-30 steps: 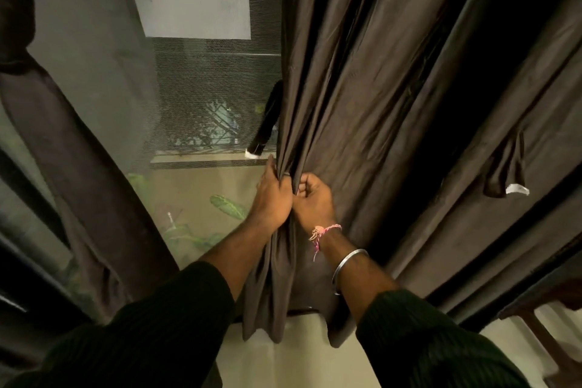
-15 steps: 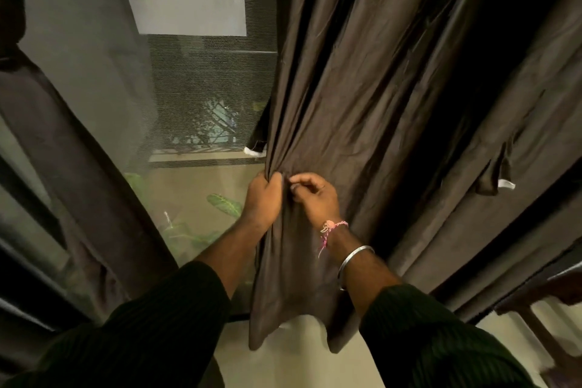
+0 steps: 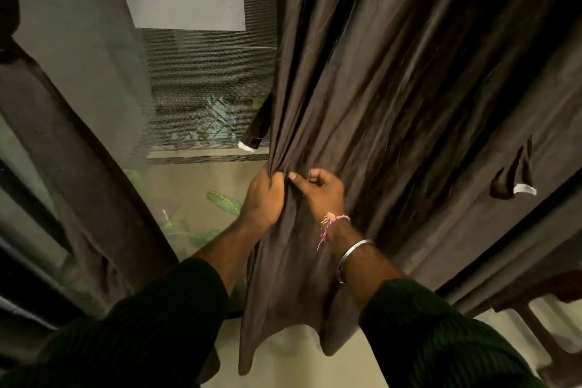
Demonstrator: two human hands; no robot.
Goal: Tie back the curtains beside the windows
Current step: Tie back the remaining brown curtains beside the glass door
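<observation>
A dark brown curtain (image 3: 393, 79) hangs over the right half of the view, its left edge bunched into folds. My left hand (image 3: 263, 201) grips that bunched edge from the left. Right beside it, my right hand (image 3: 319, 194) pinches the folds with thumb and curled fingers. A dark tie-back strap with a white tip (image 3: 256, 132) hangs behind the curtain's edge, just above my left hand. A second strap with a white tip (image 3: 513, 181) dangles on the curtain's face at the right. Another dark curtain (image 3: 72, 167) hangs gathered at the left.
Between the curtains is a window with a mesh screen (image 3: 201, 79), leaves showing outside. A light floor (image 3: 289, 362) lies below the curtain hem. Brown wooden furniture (image 3: 554, 334) stands at the lower right corner.
The curtain's edge has been gathered into tighter folds. My right hand shifted from a closed grip to pinching the folds beside my left hand, and the left strap swung back into sight.
</observation>
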